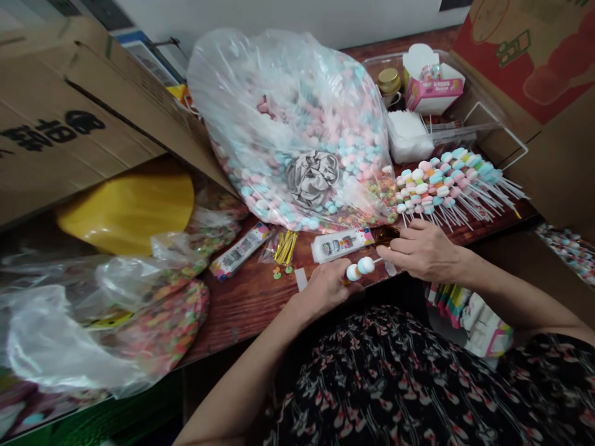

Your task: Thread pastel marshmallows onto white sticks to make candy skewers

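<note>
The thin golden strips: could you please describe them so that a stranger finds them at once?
Find the big clear bag of pastel sweets. Just in front of it, between two printed packs, lie the thin golden strips. Bunched, narrow and shiny, they differ from those flat, patterned packs.

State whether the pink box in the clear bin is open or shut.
Open: the pink box has a white flap standing up, and small things show inside.

A lettered cardboard box (pixel 79 105) sits left, a red-printed carton (pixel 548 136) right.
</note>
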Demonstrator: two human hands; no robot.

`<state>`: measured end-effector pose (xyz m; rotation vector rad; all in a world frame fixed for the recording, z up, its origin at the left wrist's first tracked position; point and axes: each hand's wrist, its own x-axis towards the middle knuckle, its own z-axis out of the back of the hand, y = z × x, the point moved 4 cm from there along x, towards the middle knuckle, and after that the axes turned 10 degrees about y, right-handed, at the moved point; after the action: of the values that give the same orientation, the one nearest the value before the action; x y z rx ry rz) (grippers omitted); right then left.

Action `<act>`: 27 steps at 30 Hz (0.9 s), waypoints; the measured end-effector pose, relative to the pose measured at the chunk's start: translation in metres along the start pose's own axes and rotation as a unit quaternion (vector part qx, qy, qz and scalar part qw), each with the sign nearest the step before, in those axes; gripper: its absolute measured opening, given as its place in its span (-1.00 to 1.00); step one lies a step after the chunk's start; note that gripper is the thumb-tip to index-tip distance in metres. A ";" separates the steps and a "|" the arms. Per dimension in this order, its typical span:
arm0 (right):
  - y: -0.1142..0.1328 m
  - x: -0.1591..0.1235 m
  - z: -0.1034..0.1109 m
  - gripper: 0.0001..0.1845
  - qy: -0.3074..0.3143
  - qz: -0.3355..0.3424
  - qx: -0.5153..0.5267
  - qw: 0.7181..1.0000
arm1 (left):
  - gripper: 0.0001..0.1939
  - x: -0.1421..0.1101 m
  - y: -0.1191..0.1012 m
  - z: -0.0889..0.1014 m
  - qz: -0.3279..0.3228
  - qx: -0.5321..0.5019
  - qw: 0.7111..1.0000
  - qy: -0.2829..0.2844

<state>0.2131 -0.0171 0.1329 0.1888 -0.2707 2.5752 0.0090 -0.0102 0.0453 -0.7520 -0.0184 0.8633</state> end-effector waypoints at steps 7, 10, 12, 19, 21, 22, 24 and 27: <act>-0.008 0.011 0.014 -0.80 0.003 0.059 -0.090 0.994 | -0.72 -0.006 -0.001 0.002 -0.028 -0.195 0.980 0.007; -0.002 0.011 0.013 -0.81 0.021 0.071 -0.052 0.996 | -0.75 -0.009 0.002 0.006 -0.015 -0.225 0.974 -0.018; 0.004 0.010 0.008 -0.83 0.028 0.067 -0.007 0.997 | -0.78 -0.008 0.003 0.006 -0.018 -0.203 0.979 -0.025; 0.015 0.020 -0.008 -0.83 0.139 -0.022 0.077 0.987 | -0.83 -0.002 0.006 0.009 -0.007 -0.057 0.998 -0.014; 0.012 0.024 -0.009 -0.83 0.203 -0.055 0.084 0.974 | -0.85 -0.003 0.008 0.013 0.009 -0.003 1.000 -0.028; 0.010 0.026 -0.010 -0.83 0.238 -0.072 0.085 0.965 | -0.83 -0.004 0.009 0.016 0.014 0.022 0.999 -0.040; 0.004 0.028 -0.012 -0.83 0.299 -0.103 0.082 0.945 | -0.67 -0.004 0.012 0.018 0.013 0.055 0.996 -0.062; 0.000 0.032 -0.015 -0.82 0.337 -0.104 0.085 0.932 | -0.41 -0.002 0.014 0.016 -0.011 0.049 0.997 -0.060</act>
<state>0.1854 0.0025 0.1244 -0.5706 0.2184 2.2852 -0.0070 0.0037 0.0488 -0.6070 -0.0903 0.8801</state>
